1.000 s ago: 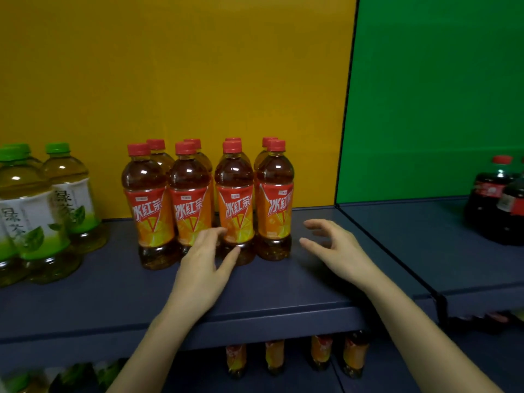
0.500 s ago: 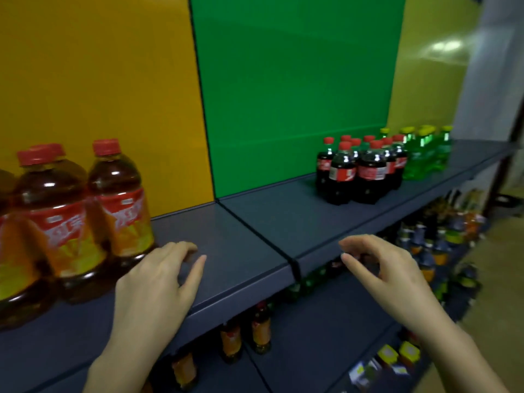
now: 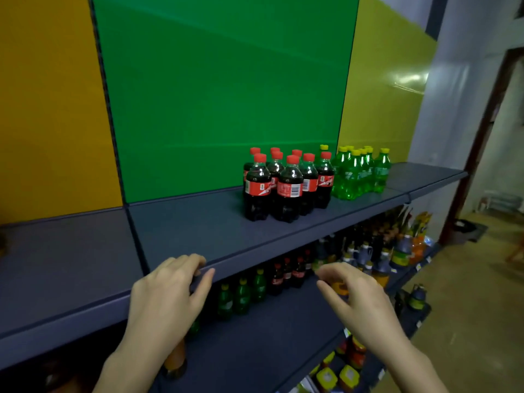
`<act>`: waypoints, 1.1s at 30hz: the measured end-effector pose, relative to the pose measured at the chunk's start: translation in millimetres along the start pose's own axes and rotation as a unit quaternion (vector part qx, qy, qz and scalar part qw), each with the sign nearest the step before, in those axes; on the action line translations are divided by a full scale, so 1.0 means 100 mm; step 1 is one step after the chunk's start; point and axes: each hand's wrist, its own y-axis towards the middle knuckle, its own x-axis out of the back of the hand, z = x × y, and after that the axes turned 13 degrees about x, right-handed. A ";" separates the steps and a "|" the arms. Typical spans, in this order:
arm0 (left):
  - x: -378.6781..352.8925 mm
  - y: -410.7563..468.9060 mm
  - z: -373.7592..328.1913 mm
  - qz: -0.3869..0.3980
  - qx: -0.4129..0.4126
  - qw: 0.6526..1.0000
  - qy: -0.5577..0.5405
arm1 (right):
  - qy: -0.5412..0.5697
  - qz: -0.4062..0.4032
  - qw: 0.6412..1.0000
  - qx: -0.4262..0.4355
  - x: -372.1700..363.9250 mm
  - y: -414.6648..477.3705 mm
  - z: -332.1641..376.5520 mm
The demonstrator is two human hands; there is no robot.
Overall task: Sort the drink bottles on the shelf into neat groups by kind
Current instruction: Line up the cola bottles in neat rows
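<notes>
Both hands, left hand [image 3: 167,290] and right hand [image 3: 360,300], stay empty with loosely curled fingers; tea bottles have left view, cola bottles [image 3: 283,185] now nearer.

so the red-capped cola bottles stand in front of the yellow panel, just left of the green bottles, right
Not quite: the head view shows the cola bottles in front of the green panel, not a yellow one. They do stand just left of the green bottles.

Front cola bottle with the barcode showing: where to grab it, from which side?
I'd take the barcode cola bottle at the neck just under its red cap, coming from the front. It stands upright; other cola bottles crowd its sides and back.
</notes>
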 end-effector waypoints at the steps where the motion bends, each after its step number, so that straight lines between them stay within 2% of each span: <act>1: -0.06 0.03 -0.08 -0.009 0.002 1.000 0.005 | 0.001 0.000 1.000 0.011 0.03 0.05 -0.10; 5: -0.23 0.20 -0.30 -0.008 0.019 0.999 0.032 | 0.020 0.003 0.999 0.048 0.10 0.33 -0.41; 8: -0.34 0.39 -0.40 0.027 0.055 0.997 0.038 | 0.055 -0.006 0.996 0.063 0.08 0.59 -0.58; 11: -0.48 0.62 -0.47 0.041 0.095 0.995 0.007 | 0.080 -0.012 0.995 0.063 0.01 0.87 -0.71; 22: -1.25 1.43 -0.70 0.126 0.120 0.984 -0.048 | 0.172 -0.073 0.982 0.038 -0.36 1.74 -0.95; 26: -1.48 1.63 -0.78 0.180 0.182 0.951 -0.174 | 0.203 -0.093 0.974 0.034 -0.54 1.83 -0.96; 33: -1.66 1.77 -0.92 0.192 0.252 0.896 -0.313 | 0.287 -0.136 0.948 -0.004 -0.69 1.85 -0.88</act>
